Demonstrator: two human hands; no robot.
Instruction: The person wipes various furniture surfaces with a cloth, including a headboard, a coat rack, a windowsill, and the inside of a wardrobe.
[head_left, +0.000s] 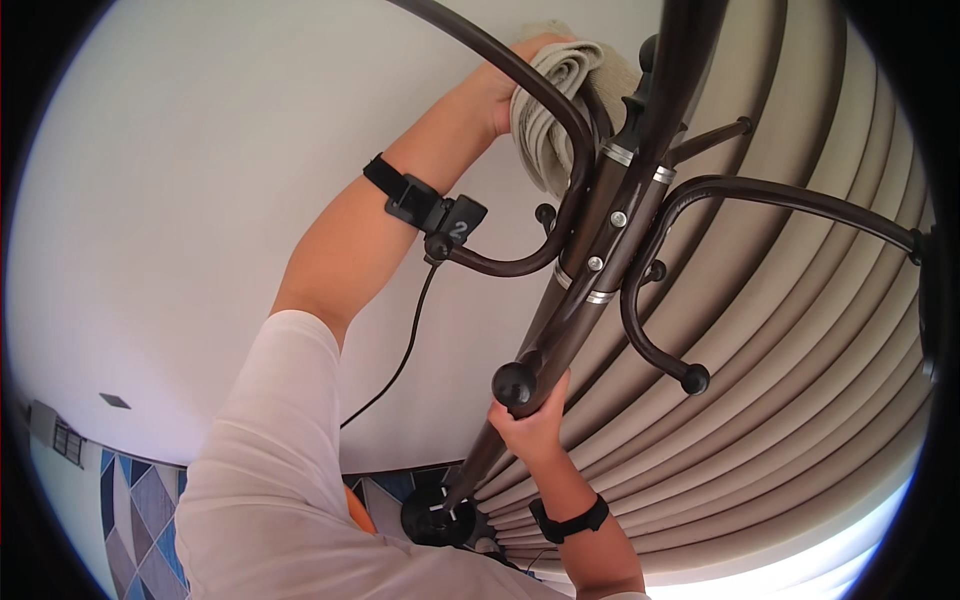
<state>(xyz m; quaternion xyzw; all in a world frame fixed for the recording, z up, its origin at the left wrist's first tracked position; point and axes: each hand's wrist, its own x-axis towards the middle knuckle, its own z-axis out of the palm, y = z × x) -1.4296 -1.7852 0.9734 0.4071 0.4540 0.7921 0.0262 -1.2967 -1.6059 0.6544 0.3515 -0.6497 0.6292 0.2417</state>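
Observation:
A dark brown coat rack [600, 235] with curved, ball-tipped hooks, silver bands and screws slants across the view. Behind one of its upper hooks, my left hand [510, 85] is closed on a folded beige-grey cloth [545, 125]. The cloth is bunched beside the rack's top, and part of that hand is hidden by the cloth and the hook. Lower down, my right hand [530, 425] is wrapped round the rack's pole, just below a ball-ended hook [515, 384]. Several hooks spread out to both sides of the pole.
Pleated beige curtains [780, 330] hang close on the right. A pale wall [180, 210] fills the left. The rack's round black base [438, 515] stands on the floor near patterned blue-grey covering [150, 520]. A black cable [405, 350] hangs from my left forearm's strapped device [425, 205].

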